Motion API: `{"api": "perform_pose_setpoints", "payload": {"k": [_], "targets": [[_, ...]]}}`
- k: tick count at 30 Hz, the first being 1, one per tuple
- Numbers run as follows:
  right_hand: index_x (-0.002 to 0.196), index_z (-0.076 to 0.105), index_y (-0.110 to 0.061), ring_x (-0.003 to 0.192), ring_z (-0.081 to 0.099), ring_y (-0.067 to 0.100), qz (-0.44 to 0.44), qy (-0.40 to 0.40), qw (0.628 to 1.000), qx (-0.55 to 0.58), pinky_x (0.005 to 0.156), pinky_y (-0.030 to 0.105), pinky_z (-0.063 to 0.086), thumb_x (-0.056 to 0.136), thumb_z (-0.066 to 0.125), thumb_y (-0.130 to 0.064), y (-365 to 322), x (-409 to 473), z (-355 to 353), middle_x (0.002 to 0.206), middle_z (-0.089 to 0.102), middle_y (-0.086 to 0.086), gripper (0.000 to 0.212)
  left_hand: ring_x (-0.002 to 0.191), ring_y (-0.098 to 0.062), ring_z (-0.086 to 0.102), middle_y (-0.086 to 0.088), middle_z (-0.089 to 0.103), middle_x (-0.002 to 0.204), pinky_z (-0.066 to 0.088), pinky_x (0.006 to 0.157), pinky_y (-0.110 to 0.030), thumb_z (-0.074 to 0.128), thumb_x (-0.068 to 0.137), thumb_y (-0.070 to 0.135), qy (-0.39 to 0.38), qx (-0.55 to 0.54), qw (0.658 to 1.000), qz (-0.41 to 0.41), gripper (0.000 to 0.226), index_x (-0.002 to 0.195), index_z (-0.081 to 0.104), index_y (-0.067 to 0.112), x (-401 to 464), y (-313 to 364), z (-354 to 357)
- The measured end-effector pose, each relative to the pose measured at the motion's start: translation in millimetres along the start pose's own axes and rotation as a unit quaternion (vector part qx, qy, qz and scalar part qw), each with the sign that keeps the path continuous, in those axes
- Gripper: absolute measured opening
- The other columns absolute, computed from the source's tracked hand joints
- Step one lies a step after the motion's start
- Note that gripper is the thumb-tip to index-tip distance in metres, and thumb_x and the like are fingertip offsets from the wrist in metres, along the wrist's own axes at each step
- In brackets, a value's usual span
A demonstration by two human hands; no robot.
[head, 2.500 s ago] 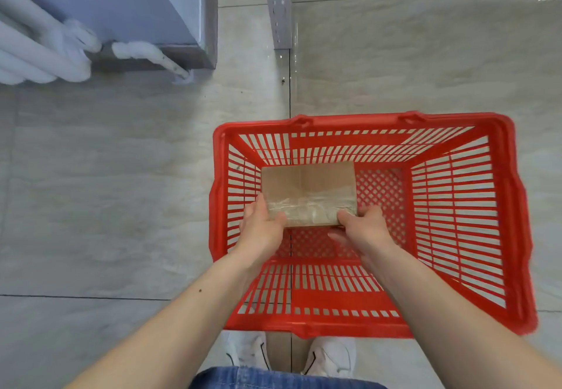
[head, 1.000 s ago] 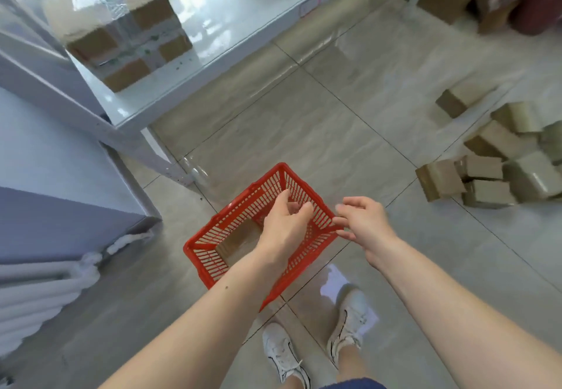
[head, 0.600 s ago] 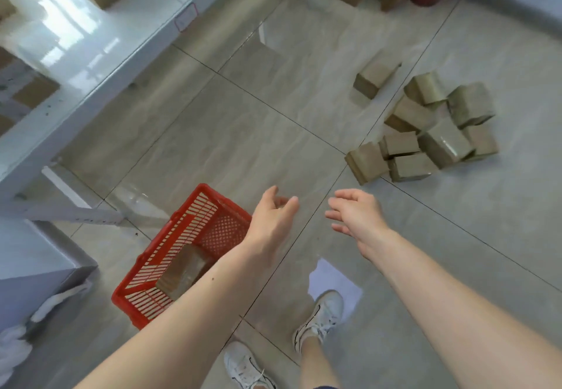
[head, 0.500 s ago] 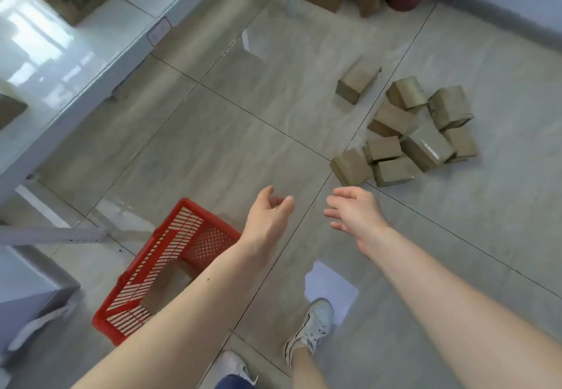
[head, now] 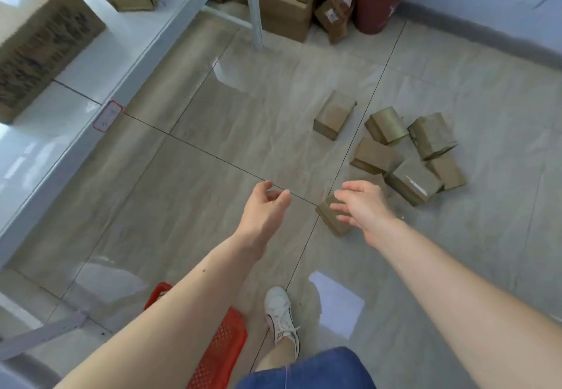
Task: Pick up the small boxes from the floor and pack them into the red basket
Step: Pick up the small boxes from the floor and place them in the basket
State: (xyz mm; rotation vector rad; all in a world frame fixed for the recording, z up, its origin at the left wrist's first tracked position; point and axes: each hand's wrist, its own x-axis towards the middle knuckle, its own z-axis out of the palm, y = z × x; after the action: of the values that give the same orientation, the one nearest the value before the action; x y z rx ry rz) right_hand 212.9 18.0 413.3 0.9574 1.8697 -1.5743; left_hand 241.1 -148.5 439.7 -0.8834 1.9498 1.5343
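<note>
Both hands, the left hand (head: 264, 206) and right hand (head: 363, 206), are held spread and empty over glossy tile near blocky cardboard boxes (head: 404, 151) (loosely heaped), the latticed red plastic basket (head: 222, 346) being behind at the feet.

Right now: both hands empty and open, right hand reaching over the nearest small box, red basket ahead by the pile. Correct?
Not quite. The red basket is not by the pile: the head view shows it behind the reach, at the bottom edge beside the white shoe. The rest holds: left hand and right hand are empty and open, right over the nearest small box.
</note>
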Motion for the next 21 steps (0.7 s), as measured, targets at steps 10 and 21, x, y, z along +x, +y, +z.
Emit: {"api": "perform_pose_setpoints", "payload": {"k": [10,21], "targets": [[0.145,0.033,-0.011,0.091,0.067,0.021,0.032,0.034,0.998,0.036,0.087,0.039,0.055,0.094,0.059,-0.010,-98,120,-8,0.131,0.056,0.013,0.057,0.104,-0.008,0.047,0.013,0.052,0.119,0.031,0.089,-0.023,0.052,0.098,0.030,-0.017,0.034,0.999,-0.003,0.060,0.151,0.030,0.016,128,109,22],[0.145,0.033,-0.011,0.099,0.066,0.022,0.062,0.074,0.995,0.027,0.089,0.042,0.056,0.094,0.061,-0.019,-184,252,5,0.131,0.055,0.012,0.059,0.112,-0.010,0.046,0.003,0.049,0.145,0.031,0.090,-0.024,0.054,0.097,0.033,-0.049,0.053,0.997,-0.001,0.061,0.151,0.031,0.019,271,197,34]]}}
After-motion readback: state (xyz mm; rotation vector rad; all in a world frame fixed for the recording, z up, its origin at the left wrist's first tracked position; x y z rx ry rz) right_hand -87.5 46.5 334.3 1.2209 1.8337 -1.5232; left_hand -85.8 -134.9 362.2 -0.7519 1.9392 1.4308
